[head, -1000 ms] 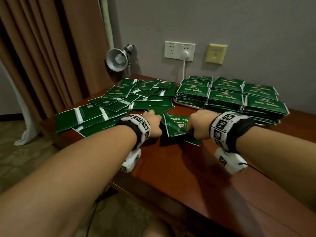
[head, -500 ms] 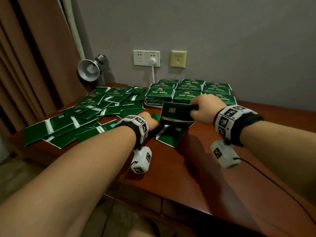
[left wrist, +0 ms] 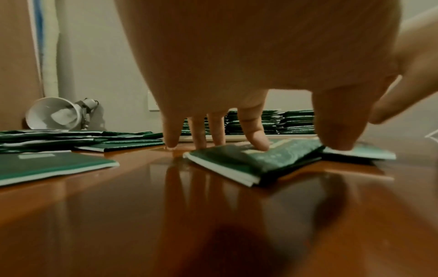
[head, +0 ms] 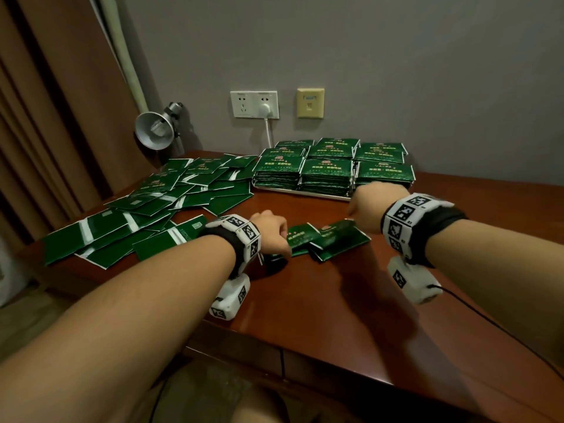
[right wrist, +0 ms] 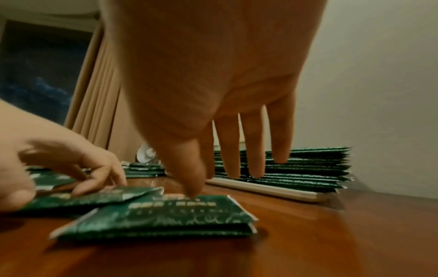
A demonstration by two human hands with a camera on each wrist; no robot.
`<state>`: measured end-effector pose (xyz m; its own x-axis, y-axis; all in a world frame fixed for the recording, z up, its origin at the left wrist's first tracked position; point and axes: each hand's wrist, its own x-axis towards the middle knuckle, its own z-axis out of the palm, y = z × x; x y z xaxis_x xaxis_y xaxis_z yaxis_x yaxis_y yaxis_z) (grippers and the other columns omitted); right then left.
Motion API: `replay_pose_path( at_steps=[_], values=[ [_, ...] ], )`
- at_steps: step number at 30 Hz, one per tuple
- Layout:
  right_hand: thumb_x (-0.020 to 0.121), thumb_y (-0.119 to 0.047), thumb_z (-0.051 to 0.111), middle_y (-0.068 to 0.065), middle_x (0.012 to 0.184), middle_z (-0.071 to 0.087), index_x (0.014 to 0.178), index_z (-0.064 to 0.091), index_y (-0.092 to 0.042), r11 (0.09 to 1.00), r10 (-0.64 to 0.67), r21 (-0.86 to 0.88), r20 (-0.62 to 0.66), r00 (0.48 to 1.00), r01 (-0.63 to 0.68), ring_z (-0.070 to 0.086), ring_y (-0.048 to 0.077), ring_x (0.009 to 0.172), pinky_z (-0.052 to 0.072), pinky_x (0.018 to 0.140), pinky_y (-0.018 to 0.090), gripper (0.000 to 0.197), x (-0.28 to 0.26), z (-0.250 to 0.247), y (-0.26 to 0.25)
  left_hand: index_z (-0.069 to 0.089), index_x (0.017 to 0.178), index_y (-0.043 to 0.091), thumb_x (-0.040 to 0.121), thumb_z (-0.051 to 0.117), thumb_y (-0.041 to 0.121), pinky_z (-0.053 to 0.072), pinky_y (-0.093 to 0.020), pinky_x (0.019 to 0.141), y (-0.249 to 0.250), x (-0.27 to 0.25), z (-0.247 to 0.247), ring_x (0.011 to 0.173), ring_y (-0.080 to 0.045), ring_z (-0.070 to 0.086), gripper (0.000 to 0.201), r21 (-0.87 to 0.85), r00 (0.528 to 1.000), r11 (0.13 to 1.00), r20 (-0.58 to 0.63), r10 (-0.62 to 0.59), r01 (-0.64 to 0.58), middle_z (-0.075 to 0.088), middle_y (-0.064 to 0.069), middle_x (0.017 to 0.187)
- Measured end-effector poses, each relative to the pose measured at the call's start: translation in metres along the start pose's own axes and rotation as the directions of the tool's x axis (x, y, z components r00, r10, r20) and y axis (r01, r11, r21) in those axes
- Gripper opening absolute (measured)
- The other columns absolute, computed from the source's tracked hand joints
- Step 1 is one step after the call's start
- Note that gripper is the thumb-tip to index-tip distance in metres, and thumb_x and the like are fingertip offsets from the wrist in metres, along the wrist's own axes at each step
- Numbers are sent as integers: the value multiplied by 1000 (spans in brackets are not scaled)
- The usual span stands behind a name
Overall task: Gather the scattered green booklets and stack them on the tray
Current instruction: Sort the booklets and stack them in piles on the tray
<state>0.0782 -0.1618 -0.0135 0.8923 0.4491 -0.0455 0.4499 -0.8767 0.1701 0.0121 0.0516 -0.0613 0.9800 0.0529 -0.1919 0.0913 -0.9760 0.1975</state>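
Note:
Two green booklets lie overlapping on the brown table between my hands: the left booklet (head: 300, 236) and the right booklet (head: 340, 239). My left hand (head: 271, 230) presses straight fingers (left wrist: 258, 143) down on the left booklet (left wrist: 237, 163). My right hand (head: 367, 206) hovers with fingers spread, its thumb tip (right wrist: 193, 191) touching the right booklet (right wrist: 166, 215). Neither hand grips anything. Behind them a white tray (head: 305, 193) carries several stacks of booklets (head: 326, 174). Many scattered booklets (head: 152, 209) cover the table's left part.
A metal clamp lamp (head: 155, 129) stands at the back left corner. A wall socket (head: 254, 104) with a plugged white cable is behind the tray. Curtains (head: 45, 117) hang on the left. The table's front edge (head: 274, 352) runs close to me.
Half a second ago my right hand held a booklet lifted above the table. That booklet now lies flat, overlapping the other one, and the right hand has let go.

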Motion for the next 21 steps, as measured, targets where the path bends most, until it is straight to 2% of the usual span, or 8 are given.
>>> replay_pose_path(
  at_steps=[3,5,8,12,14,16,19,21],
  values=[
    [77,-41,64,-3,97,69,112,68,-31,993,-87,-70,119,989,96,67,24,90,56,67,31,37,1,17,0,53,85,26,68,74,60,41,-33,77,-1,1,10,99,-22,45,44,44,1000,999,-5,16,-16,46,-1,106],
    [76,-52,67,-6,101,64,118,63,-32,989,-135,-44,120,984,141,64,21,93,52,67,28,47,3,21,1,51,99,25,65,74,67,41,-33,79,-1,4,14,104,-21,45,59,73,1000,997,-28,14,-12,47,-1,111],
    [72,-56,73,-5,116,60,128,53,-28,966,-260,44,102,960,257,58,19,105,50,85,32,66,8,25,-5,42,132,21,64,76,65,42,-37,94,3,9,15,118,-24,43,88,76,999,997,-38,2,1,46,-3,127],
    [66,-59,76,-2,125,55,137,44,-27,950,-313,60,176,933,307,49,22,118,43,100,40,84,19,35,-21,39,141,20,70,76,57,40,-37,98,7,12,12,120,-26,40,89,75,1000,997,-19,5,-4,45,-6,129],
    [67,-62,74,0,126,51,138,42,-25,958,-278,-4,238,931,287,45,24,118,43,97,39,86,22,36,-26,40,140,20,71,76,56,41,-38,99,8,14,12,119,-28,41,86,85,1000,996,20,-14,13,44,-8,127],
    [67,-68,70,1,120,50,129,44,-23,966,-233,-52,245,941,253,43,23,113,42,87,36,81,21,37,-26,38,141,21,70,75,54,45,-41,97,9,15,12,116,-29,43,86,87,998,996,45,-39,35,41,-8,125],
    [68,-66,71,2,108,54,110,42,-20,977,-214,18,195,957,214,49,22,102,45,80,36,68,17,43,-21,34,139,20,70,75,49,52,-38,81,6,14,10,100,-26,52,86,80,997,996,64,-54,49,39,-6,120],
    [71,-61,71,3,100,57,104,35,-19,978,-202,88,169,965,190,55,22,89,48,73,35,65,12,48,-17,30,137,20,66,76,50,53,-36,75,3,14,8,94,-24,55,89,83,996,995,70,-59,53,43,-5,115]
  ],
)
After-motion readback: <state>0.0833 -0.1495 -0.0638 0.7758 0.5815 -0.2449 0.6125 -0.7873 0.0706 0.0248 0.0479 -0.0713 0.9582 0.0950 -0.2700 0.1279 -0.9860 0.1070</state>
